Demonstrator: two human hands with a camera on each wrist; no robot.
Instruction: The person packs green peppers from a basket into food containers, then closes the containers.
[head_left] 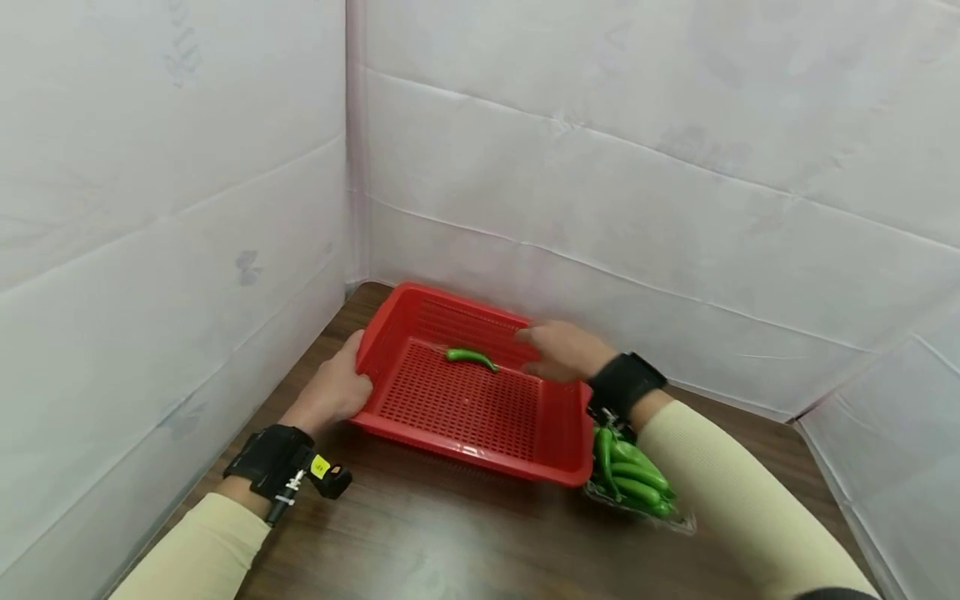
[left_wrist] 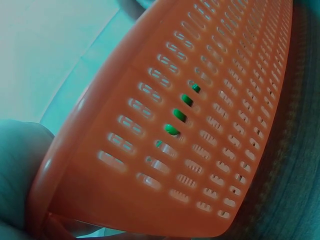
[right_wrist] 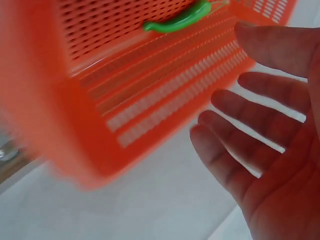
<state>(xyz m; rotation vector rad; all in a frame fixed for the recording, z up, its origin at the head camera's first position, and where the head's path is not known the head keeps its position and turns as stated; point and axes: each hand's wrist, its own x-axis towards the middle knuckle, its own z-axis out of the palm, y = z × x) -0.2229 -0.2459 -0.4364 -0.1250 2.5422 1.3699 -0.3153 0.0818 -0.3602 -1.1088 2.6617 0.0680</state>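
While I watch from the head view, the red slotted basket [head_left: 480, 400] sits on the dark wooden table [head_left: 450, 533], toward the back left corner, close to the white padded walls [head_left: 172, 208]. I see one green chili pepper [head_left: 471, 357] lying on the basket's perforated floor near the far wall, curved and on its side. My left hand [head_left: 335, 387] grips the basket's left rim, fingers curled round the edge; in the left wrist view the slotted side wall [left_wrist: 200, 125] fills the frame and bits of green [left_wrist: 172, 130] show through the slots. My right hand [head_left: 564, 350] is at the basket's far right corner, over the rim; the right wrist view shows its fingers [right_wrist: 260, 130] spread and relaxed, holding nothing, just beside the basket's outer wall, and I cannot tell whether they touch it. That same view, blurred, catches the pepper [right_wrist: 177, 21] through the mesh. Just beside the basket's near right corner, partly under my right forearm, a clear packet of green chili peppers [head_left: 633, 479] lies on the table, touching or nearly touching the basket. Both wrists carry black straps [head_left: 270, 458] over cream sleeves [head_left: 720, 483].
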